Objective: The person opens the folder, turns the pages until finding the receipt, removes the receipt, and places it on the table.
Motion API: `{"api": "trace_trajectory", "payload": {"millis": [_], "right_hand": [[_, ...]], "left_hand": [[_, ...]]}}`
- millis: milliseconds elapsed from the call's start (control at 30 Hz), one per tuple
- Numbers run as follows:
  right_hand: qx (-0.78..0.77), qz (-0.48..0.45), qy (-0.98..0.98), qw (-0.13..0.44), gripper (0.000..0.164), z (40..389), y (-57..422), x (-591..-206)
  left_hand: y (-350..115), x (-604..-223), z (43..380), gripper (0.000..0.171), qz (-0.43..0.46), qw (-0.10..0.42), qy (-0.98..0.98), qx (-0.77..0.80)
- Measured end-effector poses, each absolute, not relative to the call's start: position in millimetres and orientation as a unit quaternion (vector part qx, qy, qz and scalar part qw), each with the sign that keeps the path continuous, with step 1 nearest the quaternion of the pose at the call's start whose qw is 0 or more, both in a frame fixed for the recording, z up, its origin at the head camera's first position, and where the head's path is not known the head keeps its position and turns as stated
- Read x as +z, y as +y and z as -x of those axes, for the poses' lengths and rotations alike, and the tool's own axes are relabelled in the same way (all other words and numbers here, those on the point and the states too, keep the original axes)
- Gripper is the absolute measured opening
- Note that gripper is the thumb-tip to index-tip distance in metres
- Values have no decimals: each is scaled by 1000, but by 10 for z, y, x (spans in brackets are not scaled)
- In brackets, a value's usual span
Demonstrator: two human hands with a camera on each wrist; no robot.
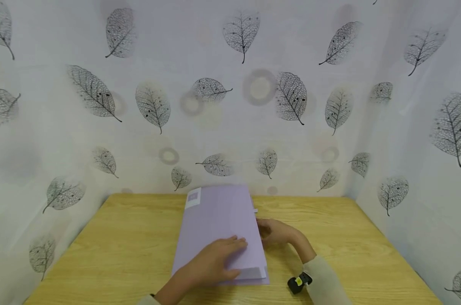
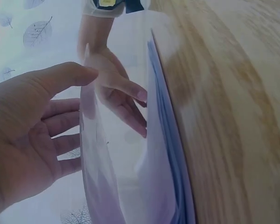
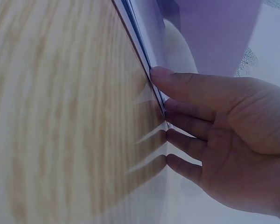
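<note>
A light purple folder [image 1: 219, 224] with a whitish label in its upper left corner lies on the wooden table. Its cover stands raised above the pages, as the left wrist view shows. My left hand [image 1: 215, 260] rests on this cover with fingers spread, the thumb close to the lower edge. At the folder's right side is my right hand [image 1: 277, 232], fingers slightly bent. In the right wrist view its thumb [image 3: 191, 86] touches the edge of the thin stacked pages [image 3: 139, 44], and the other fingertips meet the tabletop beside them.
The wooden table [image 1: 329, 237] extends to both sides of the folder. Behind and around it hangs a white curtain [image 1: 230, 131] printed with dark leaves. A small black device [image 1: 299, 283] is strapped at the right wrist, by the light sleeve.
</note>
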State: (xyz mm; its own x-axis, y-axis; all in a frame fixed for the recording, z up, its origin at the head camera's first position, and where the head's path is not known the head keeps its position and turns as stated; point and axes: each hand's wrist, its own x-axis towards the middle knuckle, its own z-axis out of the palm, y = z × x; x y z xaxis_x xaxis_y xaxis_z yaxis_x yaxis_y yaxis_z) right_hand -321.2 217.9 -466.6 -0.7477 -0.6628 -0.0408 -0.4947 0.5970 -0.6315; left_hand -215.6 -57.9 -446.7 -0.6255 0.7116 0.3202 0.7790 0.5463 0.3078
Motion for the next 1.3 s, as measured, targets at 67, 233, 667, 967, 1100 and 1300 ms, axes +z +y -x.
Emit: {"api": "trace_trajectory", "payload": {"millis": [67, 233, 667, 967, 1100, 1300], "right_hand": [[-313, 335, 877, 141, 72, 3208, 2177, -4668], [-309, 333, 880, 140, 72, 3191, 2166, -4669], [-290, 281, 903, 148, 67, 3152, 2139, -4673], [-297, 260, 906, 152, 68, 3147, 2142, -4653], [-300, 254, 907, 153, 68, 3136, 2140, -4657], [-299, 252, 908, 151, 69, 3125, 2141, -4663]], "left_hand": [[-573, -4435, 2146, 60, 430, 95, -869, -226], [-592, -4313, 2126, 58, 441, 172, -845, -249], [-797, -3914, 2085, 61, 438, 348, -791, -248], [-1258, -3523, 2016, 67, 363, 364, -819, -255], [-1514, -3362, 1952, 60, 329, 366, -837, -239], [-1864, -3225, 1849, 53, 248, 389, -866, -193]]}}
